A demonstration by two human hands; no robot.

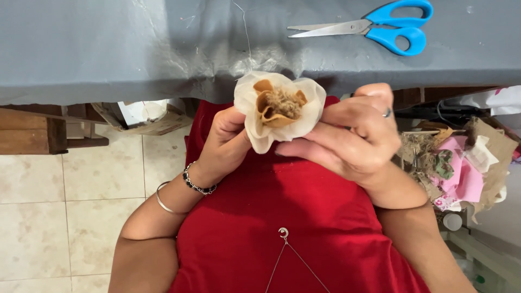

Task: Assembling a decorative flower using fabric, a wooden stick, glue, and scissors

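Currently pinching | left hand point(228, 142) and right hand point(347, 135) both closing their grip around cream fabric flower point(279, 108), above lap, below table point(108, 49) edge | risk: loosening pinch letting gathered petals unfold

Grey table point(108, 49) spans top of view; blue-handled scissors point(374, 27) lie on it at right, blades shut; thin thread point(245, 32) trails across cloth-covered surface.

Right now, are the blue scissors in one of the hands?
No, the blue scissors lie on the grey table, while both hands hold the fabric flower.
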